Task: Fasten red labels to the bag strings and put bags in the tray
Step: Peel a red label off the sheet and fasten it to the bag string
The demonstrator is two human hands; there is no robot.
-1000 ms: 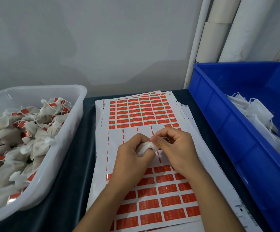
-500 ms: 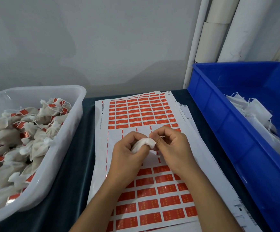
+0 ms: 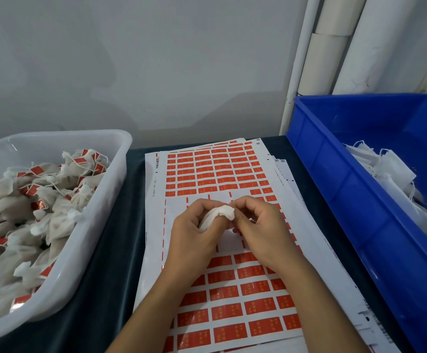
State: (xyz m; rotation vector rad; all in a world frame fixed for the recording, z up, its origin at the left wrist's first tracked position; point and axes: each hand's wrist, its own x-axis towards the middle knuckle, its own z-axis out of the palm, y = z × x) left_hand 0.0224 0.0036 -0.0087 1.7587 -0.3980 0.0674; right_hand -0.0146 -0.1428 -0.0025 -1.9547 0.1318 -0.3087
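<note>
**One white bag held between both hands above the label sheets**

At the centre of the frame the left hand (image 3: 194, 235) curls its fingers round a small white bag (image 3: 218, 214), whose long axis runs from lower left up to upper right, its puffed end pointing toward the right hand (image 3: 260, 230). The right hand pinches that end between thumb and fingertips. Whether a string or label sits in the pinch cannot be told.

Under the hands lies a stack of label sheets (image 3: 222, 174), red labels in rows, with a peeled white band across the middle. Two containers flank it: a white tray (image 3: 105, 197) at left, heaped with labelled bags too many to count, and a blue bin (image 3: 334, 189) at right holding unlabelled ones. Dark table (image 3: 120, 250) shows as narrow strips between sheets and containers.
</note>
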